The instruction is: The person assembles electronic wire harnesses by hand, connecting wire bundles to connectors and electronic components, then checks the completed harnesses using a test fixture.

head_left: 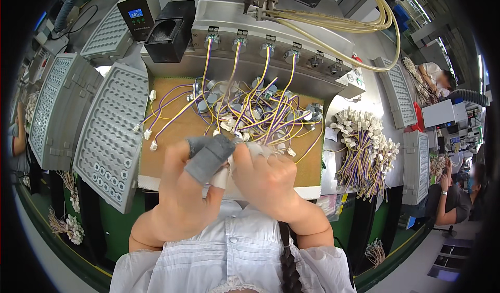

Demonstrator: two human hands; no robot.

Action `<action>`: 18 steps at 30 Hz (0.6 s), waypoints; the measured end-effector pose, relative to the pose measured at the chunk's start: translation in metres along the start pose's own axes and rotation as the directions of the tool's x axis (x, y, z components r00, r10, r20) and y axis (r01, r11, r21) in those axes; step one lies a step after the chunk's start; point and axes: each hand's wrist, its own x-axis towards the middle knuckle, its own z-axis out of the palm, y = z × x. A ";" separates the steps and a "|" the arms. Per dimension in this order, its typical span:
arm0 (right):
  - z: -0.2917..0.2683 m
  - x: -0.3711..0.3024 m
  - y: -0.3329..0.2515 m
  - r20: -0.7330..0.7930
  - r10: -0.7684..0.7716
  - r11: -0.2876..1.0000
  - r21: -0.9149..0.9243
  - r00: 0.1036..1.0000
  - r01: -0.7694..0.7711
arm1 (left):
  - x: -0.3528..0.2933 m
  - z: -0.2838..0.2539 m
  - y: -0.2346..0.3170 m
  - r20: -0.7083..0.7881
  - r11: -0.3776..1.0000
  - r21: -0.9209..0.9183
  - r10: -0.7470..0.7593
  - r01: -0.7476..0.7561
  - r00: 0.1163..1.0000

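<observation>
My left hand [182, 196], with grey wraps on its fingers and a pale cover near the thumb, meets my right hand [271, 181] just in front of my chest. Both are closed in a pinch, fingertips together; what they hold is hidden and slightly blurred. Just beyond the fingertips lies a tangled pile of yellow and purple wires [255, 116] with white plugs and small round metal parts. It rests on a brown work mat [172, 157]. Several small round parts [267, 49] sit in a row on the metal fixture [208, 59], each trailing wires toward the pile.
A grey dimpled tray [112, 131] with some round parts stands left, more trays beyond it. Bundled wires with white plugs [362, 147] lie right. A black box [169, 32] and a controller with a lit display [138, 12] stand behind. Pale hoses [385, 17] hang overhead. Co-workers [458, 194] sit at right.
</observation>
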 end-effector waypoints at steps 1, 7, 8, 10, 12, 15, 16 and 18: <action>0.000 0.000 0.000 0.012 -0.005 1.000 -0.014 1.000 0.005 | 0.000 0.000 -0.001 -0.001 1.000 -0.008 0.004 -0.004 1.000; -0.002 0.001 0.005 0.067 0.037 0.961 0.272 0.997 -0.054 | -0.005 0.005 -0.002 -0.082 0.984 -0.173 -0.045 0.031 0.996; -0.003 0.001 0.005 0.060 0.030 0.969 0.244 0.998 -0.044 | -0.006 0.005 -0.002 -0.088 0.990 -0.140 -0.027 0.015 0.996; -0.005 0.001 0.004 0.057 0.024 0.983 0.178 0.998 -0.034 | -0.006 0.006 -0.001 -0.080 0.993 -0.114 -0.025 0.016 0.996; -0.007 0.001 0.003 0.058 0.016 0.989 0.148 0.998 -0.024 | -0.005 0.004 -0.001 -0.057 0.989 -0.136 -0.063 0.055 0.996; -0.005 0.001 0.004 0.094 0.020 0.971 0.235 0.995 -0.042 | -0.004 0.000 -0.002 0.001 0.986 -0.157 -0.064 0.063 0.998; -0.005 0.001 0.006 0.108 0.024 0.957 0.286 0.994 -0.054 | -0.004 -0.002 -0.002 0.028 0.993 -0.113 -0.029 0.032 0.999; -0.001 0.002 0.010 0.130 0.014 0.896 0.439 0.991 -0.070 | -0.004 -0.008 -0.001 0.143 0.999 -0.036 0.027 -0.022 0.989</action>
